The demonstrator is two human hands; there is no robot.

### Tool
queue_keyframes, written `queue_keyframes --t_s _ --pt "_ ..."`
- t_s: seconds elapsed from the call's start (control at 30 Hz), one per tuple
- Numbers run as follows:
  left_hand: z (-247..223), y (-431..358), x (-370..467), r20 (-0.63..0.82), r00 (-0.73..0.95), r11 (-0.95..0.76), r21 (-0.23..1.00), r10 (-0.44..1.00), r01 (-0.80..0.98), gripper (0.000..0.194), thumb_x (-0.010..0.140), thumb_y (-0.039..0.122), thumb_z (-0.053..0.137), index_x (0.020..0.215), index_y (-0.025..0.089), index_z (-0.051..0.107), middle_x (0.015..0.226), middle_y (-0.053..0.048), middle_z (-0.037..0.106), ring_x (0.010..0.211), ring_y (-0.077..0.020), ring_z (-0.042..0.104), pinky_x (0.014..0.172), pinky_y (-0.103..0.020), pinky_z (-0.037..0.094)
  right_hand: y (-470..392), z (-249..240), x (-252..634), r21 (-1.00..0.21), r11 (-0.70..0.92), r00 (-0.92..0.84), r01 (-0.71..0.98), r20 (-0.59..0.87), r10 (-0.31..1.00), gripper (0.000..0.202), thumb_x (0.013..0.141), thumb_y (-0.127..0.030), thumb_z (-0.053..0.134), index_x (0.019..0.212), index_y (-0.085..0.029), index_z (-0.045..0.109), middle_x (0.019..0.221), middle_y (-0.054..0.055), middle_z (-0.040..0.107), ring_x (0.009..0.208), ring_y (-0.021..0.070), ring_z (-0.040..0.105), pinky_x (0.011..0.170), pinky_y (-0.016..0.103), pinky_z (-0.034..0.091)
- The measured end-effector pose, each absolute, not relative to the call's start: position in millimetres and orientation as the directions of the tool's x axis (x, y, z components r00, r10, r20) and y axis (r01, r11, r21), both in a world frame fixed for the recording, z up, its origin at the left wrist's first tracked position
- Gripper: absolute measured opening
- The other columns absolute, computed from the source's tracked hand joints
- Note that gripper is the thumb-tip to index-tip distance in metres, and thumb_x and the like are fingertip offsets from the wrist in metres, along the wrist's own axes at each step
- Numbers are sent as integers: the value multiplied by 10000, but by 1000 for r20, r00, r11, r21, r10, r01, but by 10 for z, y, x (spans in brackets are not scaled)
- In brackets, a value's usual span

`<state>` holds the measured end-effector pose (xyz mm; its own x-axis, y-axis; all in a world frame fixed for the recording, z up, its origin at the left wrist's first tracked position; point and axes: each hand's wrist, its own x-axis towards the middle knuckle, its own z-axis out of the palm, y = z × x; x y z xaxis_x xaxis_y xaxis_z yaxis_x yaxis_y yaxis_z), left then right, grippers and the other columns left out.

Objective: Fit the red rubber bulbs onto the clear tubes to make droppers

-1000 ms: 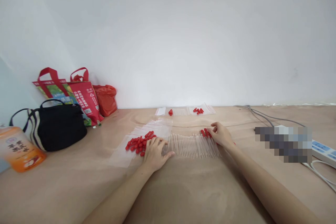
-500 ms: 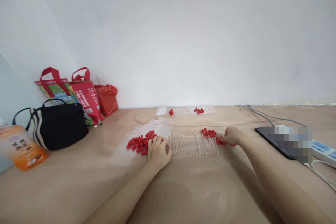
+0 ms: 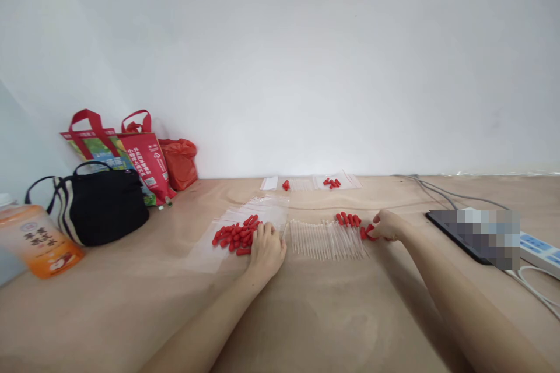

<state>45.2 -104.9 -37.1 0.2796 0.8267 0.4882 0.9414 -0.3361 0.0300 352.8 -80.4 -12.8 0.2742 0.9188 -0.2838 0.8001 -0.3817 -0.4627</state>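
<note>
My left hand [image 3: 266, 249] lies palm down, fingers bent, at the right edge of a pile of small red rubber-like bulbs [image 3: 234, 235] on clear plastic bags [image 3: 205, 253]. Close by its thumb stands the end of a thin stick; whether the hand grips it is unclear. To its right, a row of thin pale sticks or tubes [image 3: 326, 240] lies side by side on the table. My right hand [image 3: 389, 225] is closed, thumb and fingertips at a red bulb [image 3: 371, 232] near the row's right end. More red bulbs [image 3: 348, 220] lie along the row's far end.
At the back lie flat bags with sticks and red bulbs [image 3: 332, 183]. On the left stand an orange-and-white pouch [image 3: 48, 242], a black bag [image 3: 105, 207] and red shopping bags [image 3: 146, 163]. To the right are a dark tablet-like device [image 3: 455, 239], cables and a power strip [image 3: 540, 253].
My right hand has shifted slightly, its fingertips still at the red bulbs. The fingers of my left hand have drawn closer together. The view has moved a little.
</note>
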Motion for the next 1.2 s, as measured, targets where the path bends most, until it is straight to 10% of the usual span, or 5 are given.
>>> queue_keyframes --t_s 0.63,0.93,1.2 --pt "-331 -787 523 457 181 -263 123 871 957 158 762 180 456 651 139 561 796 -112 524 822 -250 470 649 -363 396 -852 34 3493 -543 -333 242 771 -233 942 44 544 -184 616 520 -158 591 344 -32 448 363 109 444 377 210 297" --pt "-304 -996 273 574 450 -641 179 684 746 148 842 173 399 815 175 544 745 -24 602 705 -169 525 684 -308 411 -1028 -196 2630 -560 462 -220 688 446 868 234 759 -179 447 910 -174 626 793 57 549 716 149 541 655 268 440" --pt "-473 -996 190 609 515 -725 150 603 672 251 825 99 416 973 208 587 855 -31 623 808 -167 521 761 -312 416 -1212 -532 2316 -484 639 -323 598 583 745 200 819 -192 426 928 -185 593 822 67 525 774 164 524 712 313 446"
